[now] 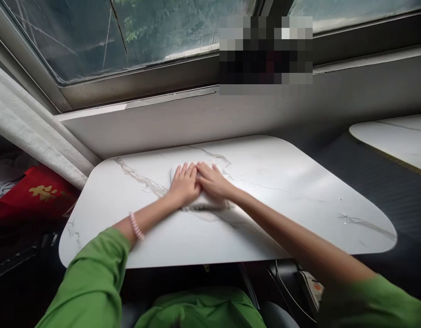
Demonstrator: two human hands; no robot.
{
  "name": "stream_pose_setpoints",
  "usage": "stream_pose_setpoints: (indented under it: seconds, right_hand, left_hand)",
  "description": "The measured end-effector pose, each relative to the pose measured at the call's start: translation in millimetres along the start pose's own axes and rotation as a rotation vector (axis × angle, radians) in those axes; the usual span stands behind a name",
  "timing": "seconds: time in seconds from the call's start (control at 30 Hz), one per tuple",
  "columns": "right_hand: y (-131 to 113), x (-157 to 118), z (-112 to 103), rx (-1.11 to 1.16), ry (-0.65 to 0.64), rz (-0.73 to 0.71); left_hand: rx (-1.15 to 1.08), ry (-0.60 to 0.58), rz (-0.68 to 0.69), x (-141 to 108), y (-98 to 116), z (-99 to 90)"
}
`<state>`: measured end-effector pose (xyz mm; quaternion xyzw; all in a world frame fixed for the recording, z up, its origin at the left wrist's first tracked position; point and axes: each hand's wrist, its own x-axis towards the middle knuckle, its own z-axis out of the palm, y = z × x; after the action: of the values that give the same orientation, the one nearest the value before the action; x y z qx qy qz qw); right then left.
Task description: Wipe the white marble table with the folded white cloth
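Observation:
A white folded cloth (206,202) lies on the white marble-patterned table (265,218), mostly covered by my hands. My left hand (185,183) rests flat on its left part, palm down, with the fingers stretched toward the window. Beside it, my right hand (213,182) presses flat on the cloth's right part, its fingers angled to the left. The two hands touch near the thumbs and index fingers. Dark marks or a patterned edge show along the cloth's near side. A pink beaded bracelet (136,226) is on my left wrist.
Behind the table runs a wall under a window (138,36). A white curtain (32,114) and a red bag (32,196) with gold print are at the left. Another white tabletop (398,136) stands at the right. Cables (285,287) hang below the near edge.

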<state>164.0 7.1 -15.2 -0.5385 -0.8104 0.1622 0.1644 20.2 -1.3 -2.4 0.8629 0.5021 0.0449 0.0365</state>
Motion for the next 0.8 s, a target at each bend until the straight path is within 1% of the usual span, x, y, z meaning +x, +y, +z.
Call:
stream_pose_setpoints:
  seconds: [0.07, 0.13, 0.2, 0.27, 0.4, 0.57, 0.63, 0.7, 0.8]
  right_hand:
    - [19.9, 38.9, -0.9, -0.022, 0.093, 0.000]
    - [36.8, 68.3, 0.3, -0.044, 0.192, 0.012]
    - [48.7, 86.8, 2.5, -0.064, 0.259, 0.025]
    - [55.5, 96.0, 4.7, -0.080, 0.287, 0.024]
    - [55.9, 97.1, 4.9, -0.111, 0.281, 0.007]
    - [42.7, 82.7, -0.8, -0.161, 0.221, 0.057]
    - [38.1, 71.5, -1.4, -0.197, 0.190, 0.069]
    - [35.4, 55.0, -0.5, -0.223, 0.167, 0.052]
    - [34.1, 18.5, 1.9, -0.228, 0.150, -0.026]
  left_hand:
    - [0.011, 0.044, -0.019, 44.3, -11.5, 2.2]
    - [0.020, 0.054, -0.035, 79.9, -21.1, 4.9]
    - [0.030, 0.073, -0.052, 102.5, -27.7, 7.9]
    - [0.039, 0.099, -0.055, 112.6, -31.3, 10.7]
    - [0.044, 0.110, -0.050, 111.6, -33.0, 12.3]
    - [0.034, 0.089, -0.064, 101.9, -29.0, 9.2]
    - [0.029, 0.083, -0.058, 94.2, -24.4, 8.9]
    - [0.024, 0.072, -0.048, 81.0, -16.4, 9.5]
    - [0.018, 0.064, -0.023, 49.1, 3.9, 11.0]
